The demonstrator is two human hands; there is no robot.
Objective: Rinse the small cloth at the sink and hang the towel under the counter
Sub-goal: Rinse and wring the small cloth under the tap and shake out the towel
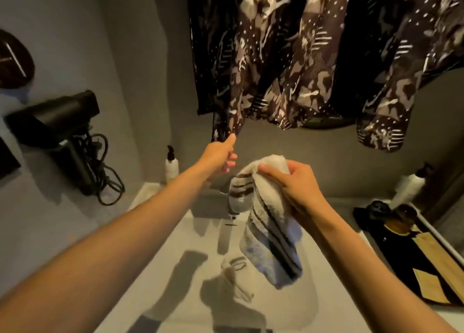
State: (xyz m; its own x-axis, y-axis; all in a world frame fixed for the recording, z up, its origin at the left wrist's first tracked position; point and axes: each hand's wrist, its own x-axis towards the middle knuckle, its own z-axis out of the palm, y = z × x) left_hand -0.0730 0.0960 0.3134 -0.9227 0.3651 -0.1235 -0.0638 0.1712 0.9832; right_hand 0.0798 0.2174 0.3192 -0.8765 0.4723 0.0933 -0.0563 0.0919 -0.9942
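My right hand grips the top of a white cloth with dark and blue stripes, which hangs over the white sink basin. My left hand reaches forward above the faucet, index finger extended, other fingers curled, touching the hem of the hanging patterned fabric; the faucet handle is hidden behind it. A second small white cloth lies crumpled in the basin below the spout. I cannot make out any running water.
Dark patterned fabric hangs above the sink. A black hair dryer with coiled cord is mounted on the left wall. A pump bottle stands behind the basin, another at right beside a dark tray.
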